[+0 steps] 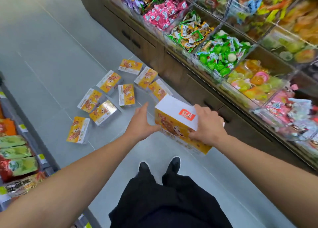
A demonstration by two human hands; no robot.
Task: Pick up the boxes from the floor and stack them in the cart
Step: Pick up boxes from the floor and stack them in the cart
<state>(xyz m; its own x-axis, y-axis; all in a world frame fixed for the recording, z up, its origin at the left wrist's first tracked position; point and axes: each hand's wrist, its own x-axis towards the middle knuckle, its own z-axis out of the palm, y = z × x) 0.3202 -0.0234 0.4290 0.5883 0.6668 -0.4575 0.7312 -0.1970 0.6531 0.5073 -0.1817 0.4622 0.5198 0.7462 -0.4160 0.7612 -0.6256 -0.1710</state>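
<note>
Both hands out over the grey tiled floor (51, 59), holding one yellow-and-white snack box (179, 122) in the air above it. Left hand (142, 122) flat against the box's left end, fingers (143, 108) straight and together, thumb tucked under the lower edge. Right hand (207, 124) wrapped over the right end, fingers (193, 136) curled onto the printed yellow face, thumb on the white top beside the red logo. Below the held one, part of a second box (199, 147), how supported unclear. Eight more matching boxes (126, 94) scattered flat on the floor, close to the base of the wooden cabinet (197, 86), some touching, some apart. Clear bins of wrapped sweets (222, 55) above that cabinet, along the right. Snack packets on a shelf (17, 165) at the left edge. Two black shoes (160, 165) on the floor below the hands.
</note>
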